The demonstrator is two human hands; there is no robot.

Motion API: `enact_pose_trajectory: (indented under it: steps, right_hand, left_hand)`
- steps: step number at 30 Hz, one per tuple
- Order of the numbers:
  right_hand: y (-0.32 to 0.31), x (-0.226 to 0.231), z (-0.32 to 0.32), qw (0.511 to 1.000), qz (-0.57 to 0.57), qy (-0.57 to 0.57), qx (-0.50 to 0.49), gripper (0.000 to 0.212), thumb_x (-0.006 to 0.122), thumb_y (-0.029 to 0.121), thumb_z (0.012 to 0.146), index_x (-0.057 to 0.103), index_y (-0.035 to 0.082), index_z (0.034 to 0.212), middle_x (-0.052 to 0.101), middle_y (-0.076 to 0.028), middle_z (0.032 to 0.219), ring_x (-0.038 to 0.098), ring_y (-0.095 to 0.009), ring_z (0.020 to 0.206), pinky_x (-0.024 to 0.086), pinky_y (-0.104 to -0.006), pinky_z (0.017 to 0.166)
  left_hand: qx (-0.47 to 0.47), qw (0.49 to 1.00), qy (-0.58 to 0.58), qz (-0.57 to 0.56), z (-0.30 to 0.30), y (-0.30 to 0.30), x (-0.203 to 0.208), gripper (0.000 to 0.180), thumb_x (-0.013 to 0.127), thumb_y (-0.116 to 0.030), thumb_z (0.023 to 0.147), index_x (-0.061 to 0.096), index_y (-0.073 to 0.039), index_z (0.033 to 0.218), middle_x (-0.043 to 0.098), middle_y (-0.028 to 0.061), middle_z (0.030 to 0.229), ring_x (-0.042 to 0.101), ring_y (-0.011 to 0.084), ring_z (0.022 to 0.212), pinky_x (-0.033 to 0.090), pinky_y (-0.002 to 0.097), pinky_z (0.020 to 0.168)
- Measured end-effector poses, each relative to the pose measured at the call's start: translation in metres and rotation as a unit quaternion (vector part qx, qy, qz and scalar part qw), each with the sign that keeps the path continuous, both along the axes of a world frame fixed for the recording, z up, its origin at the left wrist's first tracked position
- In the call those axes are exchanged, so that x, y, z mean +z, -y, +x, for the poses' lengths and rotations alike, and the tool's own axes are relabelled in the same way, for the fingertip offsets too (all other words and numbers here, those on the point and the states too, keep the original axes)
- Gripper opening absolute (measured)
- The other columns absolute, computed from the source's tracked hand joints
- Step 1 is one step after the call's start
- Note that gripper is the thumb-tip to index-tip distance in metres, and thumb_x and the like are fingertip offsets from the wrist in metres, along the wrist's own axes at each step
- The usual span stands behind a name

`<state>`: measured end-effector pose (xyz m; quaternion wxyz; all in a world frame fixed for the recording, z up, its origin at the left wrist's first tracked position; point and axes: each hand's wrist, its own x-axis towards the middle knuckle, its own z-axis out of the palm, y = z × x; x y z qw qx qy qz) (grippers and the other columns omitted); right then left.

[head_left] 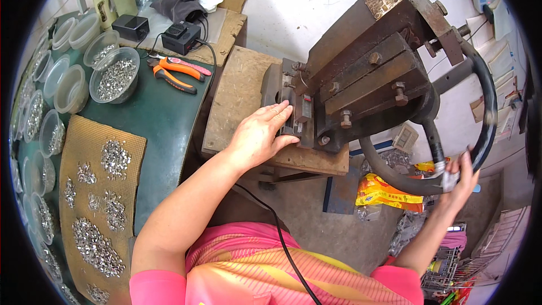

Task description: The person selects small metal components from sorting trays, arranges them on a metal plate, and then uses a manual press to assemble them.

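Note:
A dark, oily steel screw press [367, 73] stands on a wooden bench [240, 87]. My left hand [257, 138] lies against the small metal die block [305, 110] at the foot of the press. Its fingers are stretched along the near side and the thumb is spread away from them. Whether a small part sits under the fingertips is hidden. On the right, my right hand [462, 176] is wrapped round the rim of the black handwheel [486, 101], by a spot bound with whitish tape [449, 182].
Left, a green table [169, 113] holds orange-handled pliers [175, 73], plastic tubs [116, 76] of small metal parts and a ribbed tan mat [130, 135] with piles of them. A black cable [279, 231] hangs before me. A yellow bag [384, 192] lies below the wheel.

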<state>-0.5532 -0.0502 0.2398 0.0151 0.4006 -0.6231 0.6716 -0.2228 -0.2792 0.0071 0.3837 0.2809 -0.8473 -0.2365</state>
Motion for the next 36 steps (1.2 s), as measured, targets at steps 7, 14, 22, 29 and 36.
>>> enact_pose_trajectory:
  steps: [7,14,22,29,36]
  right_hand:
    - [0.044,0.099,-0.048,0.991,0.079,0.076,0.077,0.035,0.072,0.024,0.100,0.060,-0.002,0.120,0.060,-0.001,0.089,0.049,-0.006,0.064,0.041,-0.0227,0.057]
    - [0.013,-0.113,0.046,0.973,-0.192,-0.109,-0.066,0.024,0.059,-0.001,0.097,0.055,0.001,0.121,0.052,-0.003,0.074,0.045,-0.011,0.058,0.044,-0.0317,0.059]
    - [0.016,0.031,-0.019,0.998,0.017,0.040,0.055,0.043,0.065,0.015,0.102,0.053,-0.004,0.138,0.048,0.000,0.084,0.044,-0.008,0.067,0.039,-0.0262,0.063]
    - [0.000,-0.049,0.014,0.993,-0.113,-0.013,0.033,0.036,0.062,0.009,0.100,0.053,-0.004,0.133,0.056,-0.005,0.085,0.050,-0.010,0.067,0.044,-0.0264,0.064]
    - [0.016,-0.061,0.039,0.989,-0.134,0.066,0.011,0.026,0.064,0.000,0.094,0.053,-0.001,0.118,0.061,-0.008,0.086,0.059,-0.015,0.063,0.051,-0.0319,0.061]
  left_hand:
    - [-0.001,1.000,0.007,0.011,-0.001,0.001,0.002,0.069,0.081,-0.041,0.085,0.061,0.000,0.137,0.060,0.0172,0.145,0.058,0.0335,0.132,0.048,0.0416,0.111]
    - [-0.014,1.000,-0.008,-0.013,-0.005,-0.001,0.001,0.068,0.083,-0.037,0.083,0.062,-0.001,0.137,0.061,0.0171,0.144,0.061,0.0343,0.129,0.050,0.0421,0.108]
    - [0.009,1.000,0.000,-0.005,0.002,-0.002,-0.004,0.069,0.085,-0.036,0.082,0.063,0.001,0.135,0.062,0.0182,0.142,0.061,0.0351,0.128,0.050,0.0421,0.108]
    - [0.002,1.000,-0.008,-0.012,0.000,0.002,0.003,0.068,0.083,-0.037,0.083,0.062,0.001,0.136,0.061,0.0179,0.143,0.060,0.0358,0.129,0.050,0.0428,0.108]
    - [-0.013,0.997,0.064,0.046,0.004,0.000,0.011,0.085,0.082,-0.049,0.082,0.053,0.004,0.142,0.055,0.0224,0.148,0.052,0.0386,0.136,0.044,0.0446,0.113]
